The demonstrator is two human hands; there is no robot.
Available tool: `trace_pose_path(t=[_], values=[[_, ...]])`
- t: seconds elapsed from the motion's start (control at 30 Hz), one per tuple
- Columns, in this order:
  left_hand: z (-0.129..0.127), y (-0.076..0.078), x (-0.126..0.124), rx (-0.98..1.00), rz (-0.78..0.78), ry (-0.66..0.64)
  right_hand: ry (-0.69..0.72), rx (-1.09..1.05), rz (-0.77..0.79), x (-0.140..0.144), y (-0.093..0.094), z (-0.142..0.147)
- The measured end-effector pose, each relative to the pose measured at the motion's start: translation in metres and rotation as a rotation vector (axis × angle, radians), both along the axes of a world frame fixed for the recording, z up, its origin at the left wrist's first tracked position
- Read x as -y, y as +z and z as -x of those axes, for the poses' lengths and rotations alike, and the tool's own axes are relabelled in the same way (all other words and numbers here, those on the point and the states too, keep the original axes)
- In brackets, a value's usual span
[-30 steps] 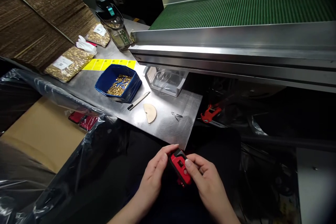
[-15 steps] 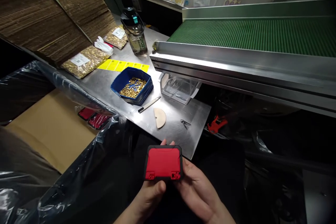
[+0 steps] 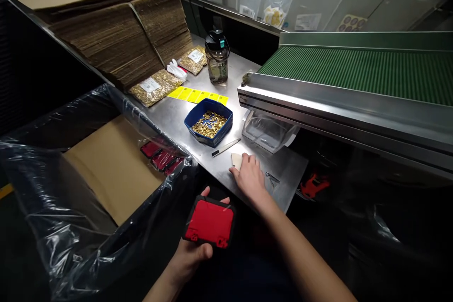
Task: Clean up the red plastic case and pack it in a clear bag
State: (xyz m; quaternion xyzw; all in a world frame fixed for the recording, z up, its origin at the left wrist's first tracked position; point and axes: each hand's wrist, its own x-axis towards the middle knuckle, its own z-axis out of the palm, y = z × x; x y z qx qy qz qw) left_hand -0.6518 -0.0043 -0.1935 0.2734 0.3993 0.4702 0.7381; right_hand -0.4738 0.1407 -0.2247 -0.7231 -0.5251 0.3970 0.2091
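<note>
Red plastic fills the lower middle of the frame: your left hand [image 3: 193, 255] holds a flat red case with a black rim [image 3: 210, 222], fingers curled under it and the thumb pressed on its near edge, so that grip is closed firmly on the case. It hangs in the air just in front of the steel table [image 3: 170, 113], not resting on anything.

Your right hand [image 3: 249, 177] lies palm down on the table at centre frame, fingers loosely spread over a pale half-round card [image 3: 236, 160]. It touches the card, but whether the fingers have pinched it cannot be told; the grip looks open and flat.

Just above that hand lie a slim pen-like tool [image 3: 226, 146] and a blue tray of small brass parts [image 3: 208, 122]. A small metal clip [image 3: 272, 178] sits right of your hand, and a clear plastic bin [image 3: 267, 132] sits under the edge of the green conveyor [image 3: 361, 73].

As for progress, a few finished-looking red cases [image 3: 161, 156] already lie in the plastic-lined box [image 3: 106, 170] at left of frame, so some pieces seem done. The one in your hand is not yet packed, and the box has much room left.
</note>
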Motion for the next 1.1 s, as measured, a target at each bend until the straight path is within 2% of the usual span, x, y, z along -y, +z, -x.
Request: trace_pose_path(t=[0.1,0.17,0.23,0.3,0.37,0.47,0.53,0.6,0.7,0.77,0.9,0.97,1.1], values=[[0.003,-0.006,0.007,0.014,0.019,-0.021,0.007,-0.006,0.038,-0.016,-0.004,0.007],[0.003,-0.008,0.010,-0.020,0.025,-0.007,0.039,-0.079,0.081,-0.009,-0.002,-0.003],[0.001,-0.008,0.011,-0.098,0.016,0.054,0.084,-0.206,0.129,0.012,0.004,-0.020],[-0.005,-0.007,0.009,-0.194,-0.014,0.132,0.136,-0.376,0.193,0.045,0.013,-0.039],[-0.013,-0.004,0.005,-0.281,-0.051,0.192,0.130,-0.711,0.318,0.082,0.022,-0.052],[-0.027,-0.003,-0.002,-0.387,-0.130,0.198,-0.146,-1.427,0.490,0.128,0.028,-0.055],[-0.035,-0.002,-0.005,-0.429,-0.228,0.117,-0.362,-1.620,0.471,0.145,0.026,-0.052],[-0.040,0.001,-0.005,-0.419,-0.350,-0.044,-0.498,-1.641,0.415,0.152,0.022,-0.050],[-0.046,0.010,0.002,-0.352,-0.449,-0.336,-0.546,-1.582,0.378,0.157,0.018,-0.055],[-0.053,0.017,0.009,-0.277,-0.409,-0.366,-0.520,-1.547,0.365,0.163,0.019,-0.063],[-0.070,0.024,0.018,-0.217,-0.110,-0.226,-0.405,-1.509,0.324,0.176,0.023,-0.082],[-0.074,0.027,0.017,-0.176,0.090,-0.282,-0.357,-1.402,0.297,0.181,0.027,-0.091],[-0.072,0.036,0.009,0.095,0.403,-0.424,-0.150,-0.971,0.236,0.187,0.043,-0.103]])
